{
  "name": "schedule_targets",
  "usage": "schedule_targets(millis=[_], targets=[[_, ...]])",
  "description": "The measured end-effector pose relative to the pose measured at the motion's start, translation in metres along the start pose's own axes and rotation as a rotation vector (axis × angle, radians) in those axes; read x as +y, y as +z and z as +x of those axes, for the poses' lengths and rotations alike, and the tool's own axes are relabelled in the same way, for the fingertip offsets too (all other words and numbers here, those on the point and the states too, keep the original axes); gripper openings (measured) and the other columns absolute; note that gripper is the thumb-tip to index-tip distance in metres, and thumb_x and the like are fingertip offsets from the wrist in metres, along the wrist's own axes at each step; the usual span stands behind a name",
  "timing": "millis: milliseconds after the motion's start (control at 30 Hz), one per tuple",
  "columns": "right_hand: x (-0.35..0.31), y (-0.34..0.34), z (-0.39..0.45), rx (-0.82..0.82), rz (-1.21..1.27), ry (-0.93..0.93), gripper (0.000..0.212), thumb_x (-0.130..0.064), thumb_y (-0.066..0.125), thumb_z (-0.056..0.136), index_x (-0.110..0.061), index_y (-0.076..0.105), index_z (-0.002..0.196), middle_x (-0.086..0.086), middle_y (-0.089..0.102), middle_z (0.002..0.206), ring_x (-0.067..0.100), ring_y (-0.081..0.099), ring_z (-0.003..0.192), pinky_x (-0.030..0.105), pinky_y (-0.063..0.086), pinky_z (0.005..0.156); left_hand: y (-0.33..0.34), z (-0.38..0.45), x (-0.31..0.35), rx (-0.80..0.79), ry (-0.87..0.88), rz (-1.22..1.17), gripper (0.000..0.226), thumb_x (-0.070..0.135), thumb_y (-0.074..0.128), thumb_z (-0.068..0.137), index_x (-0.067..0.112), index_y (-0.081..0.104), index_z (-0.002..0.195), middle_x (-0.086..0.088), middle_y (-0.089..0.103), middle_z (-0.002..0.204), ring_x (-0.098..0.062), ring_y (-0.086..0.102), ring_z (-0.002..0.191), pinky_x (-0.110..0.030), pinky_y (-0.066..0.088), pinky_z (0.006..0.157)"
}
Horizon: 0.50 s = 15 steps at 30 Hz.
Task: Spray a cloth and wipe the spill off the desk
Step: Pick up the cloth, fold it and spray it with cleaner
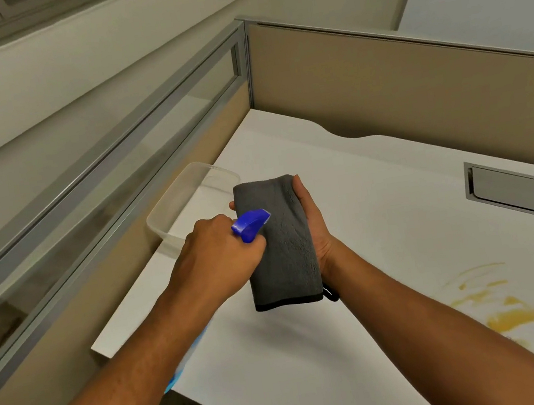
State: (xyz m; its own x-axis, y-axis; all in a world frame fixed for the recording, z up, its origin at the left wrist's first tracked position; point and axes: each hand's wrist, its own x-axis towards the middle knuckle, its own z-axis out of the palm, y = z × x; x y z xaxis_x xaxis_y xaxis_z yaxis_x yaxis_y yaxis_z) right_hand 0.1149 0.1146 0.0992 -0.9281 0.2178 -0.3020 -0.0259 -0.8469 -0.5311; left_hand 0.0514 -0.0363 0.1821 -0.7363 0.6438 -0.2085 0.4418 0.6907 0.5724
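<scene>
You are standing at a white desk (382, 219) boxed in by tan cubicle partitions (396, 79), the left one topped with a glass strip in a grey metal frame. A grey recessed cable tray (527, 194) is set into the desk surface towards the right.

Your right hand (314, 226) is wrapped around the right edge of a folded grey cloth (282, 245), thumb along its side and fingertips showing past its upper left edge, holding it upright above the desk with its dark hemmed end hanging lowest. A small black loop dangles at the cloth's lower right corner.

Your left hand (218, 258) is closed around the neck of a spray bottle (250, 225), whose blue trigger head points at the cloth's face and sits just in front of it. The bottle's body is mostly hidden beneath your left forearm; only a pale blue sliver shows near the desk's front-left edge.

Behind your left hand, a clear plastic container (189, 200) stands at the desk's left side, against the partition.

The spill (514, 314), a yellow smeared patch, lies on the desk at lower right, well apart from the cloth and just beyond your right forearm.
</scene>
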Motion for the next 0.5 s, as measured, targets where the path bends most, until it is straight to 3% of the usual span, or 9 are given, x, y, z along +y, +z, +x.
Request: schedule_targets(millis=[100, 167, 333, 500], targets=[[-0.004, 0.003, -0.006, 0.061, 0.019, -0.024, 0.071, -0.068, 0.054, 0.086, -0.005, 0.084, 0.098, 0.014, 0.079, 0.104, 0.024, 0.079, 0.089, 0.035, 0.065, 0.077, -0.003, -0.004, 0.008, -0.005, 0.014, -0.012, 0.021, 0.031, 0.070, 0.096, 0.016, 0.056, 0.090, -0.008, 0.064, 0.077, -0.018, 0.060, 0.064, -0.021, 0.042, 0.055], [-0.007, 0.003, -0.009, 0.121, 0.030, -0.012, 0.085, -0.068, 0.028, 0.100, -0.007, 0.085, 0.085, 0.011, 0.081, 0.092, 0.021, 0.079, 0.079, 0.032, 0.065, 0.068, -0.004, -0.006, 0.013, -0.014, 0.024, 0.007, 0.023, 0.032, 0.069, 0.095, 0.016, 0.055, 0.086, -0.010, 0.066, 0.076, -0.019, 0.063, 0.066, -0.023, 0.044, 0.057], [-0.010, 0.003, -0.013, 0.138, 0.032, -0.031, 0.090, -0.067, 0.020, 0.102, -0.009, 0.086, 0.079, 0.010, 0.081, 0.087, 0.020, 0.079, 0.075, 0.031, 0.065, 0.064, -0.002, -0.007, 0.018, -0.033, 0.021, 0.096, 0.025, 0.035, 0.069, 0.096, 0.014, 0.056, 0.094, -0.001, 0.053, 0.070, -0.013, 0.051, 0.061, -0.020, 0.037, 0.055], [-0.011, 0.000, -0.016, 0.107, 0.000, -0.038, 0.091, -0.069, 0.020, 0.101, -0.007, 0.085, 0.088, 0.012, 0.081, 0.095, 0.022, 0.080, 0.082, 0.033, 0.065, 0.069, -0.003, -0.013, 0.025, -0.032, 0.024, 0.080, 0.024, 0.035, 0.067, 0.098, 0.015, 0.054, 0.097, 0.000, 0.050, 0.071, -0.014, 0.049, 0.061, -0.021, 0.035, 0.056]])
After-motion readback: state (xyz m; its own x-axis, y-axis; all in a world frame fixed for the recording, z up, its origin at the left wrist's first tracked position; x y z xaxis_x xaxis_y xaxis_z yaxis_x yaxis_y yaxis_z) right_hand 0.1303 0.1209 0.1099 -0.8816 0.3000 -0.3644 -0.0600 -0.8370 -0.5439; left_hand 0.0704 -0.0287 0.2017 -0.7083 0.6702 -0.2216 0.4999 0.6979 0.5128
